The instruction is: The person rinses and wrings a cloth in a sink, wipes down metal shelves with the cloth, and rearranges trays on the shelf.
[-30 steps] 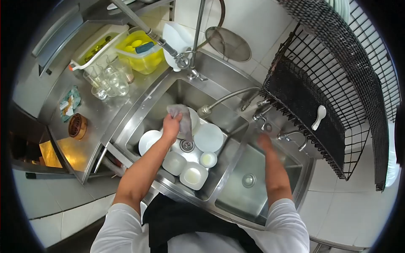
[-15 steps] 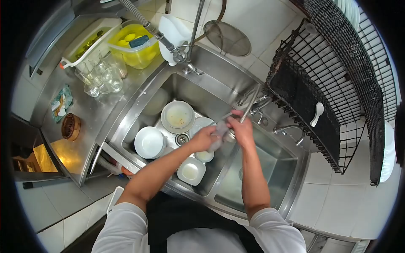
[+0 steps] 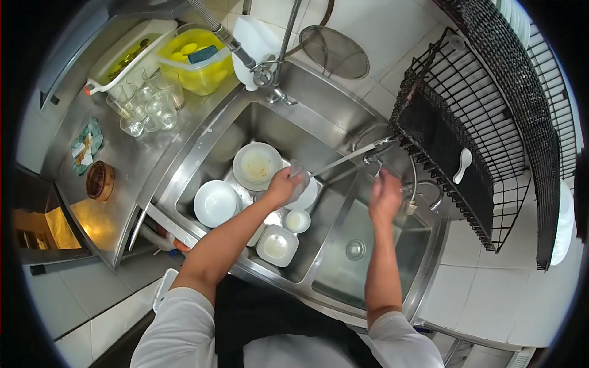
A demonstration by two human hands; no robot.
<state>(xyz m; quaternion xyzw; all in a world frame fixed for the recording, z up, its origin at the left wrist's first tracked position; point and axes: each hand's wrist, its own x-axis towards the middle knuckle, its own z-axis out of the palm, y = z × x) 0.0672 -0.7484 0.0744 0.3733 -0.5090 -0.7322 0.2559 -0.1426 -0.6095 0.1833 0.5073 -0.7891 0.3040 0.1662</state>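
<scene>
Right hand (image 3: 385, 197) has moved near the tap (image 3: 372, 158), its grip too blurred to tell; left hand (image 3: 284, 187), left of it, grips cloth (image 3: 298, 172)

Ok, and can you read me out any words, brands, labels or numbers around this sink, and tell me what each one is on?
No readable text anywhere in this view.
White bowls: no lettering visible.
Yellow tub: no label visible on the side facing the camera.
Crumpled green-and-white bundle on the counter: too small to tell if anything is printed.
Grey cloth in the left hand: too blurred to tell.
</scene>
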